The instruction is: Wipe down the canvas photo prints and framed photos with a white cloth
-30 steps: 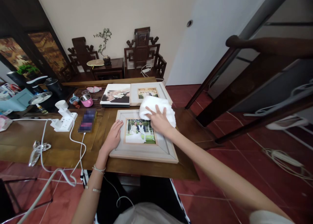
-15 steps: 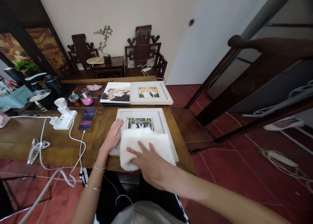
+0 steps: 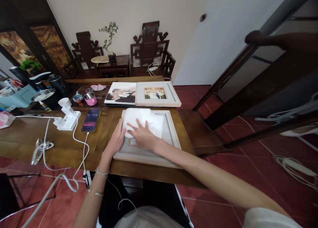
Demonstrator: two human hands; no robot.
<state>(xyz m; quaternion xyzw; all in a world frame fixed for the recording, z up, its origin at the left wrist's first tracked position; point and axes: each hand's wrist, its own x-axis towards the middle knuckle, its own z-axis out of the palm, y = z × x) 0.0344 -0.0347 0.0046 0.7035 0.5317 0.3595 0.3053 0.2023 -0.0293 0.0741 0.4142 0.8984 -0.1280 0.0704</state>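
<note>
A pale wooden picture frame [image 3: 171, 125] with a grey mat lies flat near the table's front edge. Across its upper left part is a fluffy white cloth [image 3: 139, 114], which hides most of the photo inside. My right hand [image 3: 144, 135] presses on this cloth from above, its fingers spread. At the frame's left side, my left hand [image 3: 116, 138] holds the edge, with the thumb on the rim and the fingers along the side.
Behind lie a second framed photo [image 3: 171, 97] and a photo album [image 3: 121, 93]. To the left are a phone [image 3: 90, 120], a white power strip [image 3: 69, 120] with trailing cables, a pink mug [image 3: 90, 98] and a clear hair clip [image 3: 39, 151]. A dark wooden chair [image 3: 233, 105] stands at right.
My right hand has moved the white cloth away from me, from the frame's lower part to its upper left, covering the photo. My left hand stays at the left edge, with its fingers shifted slightly.
</note>
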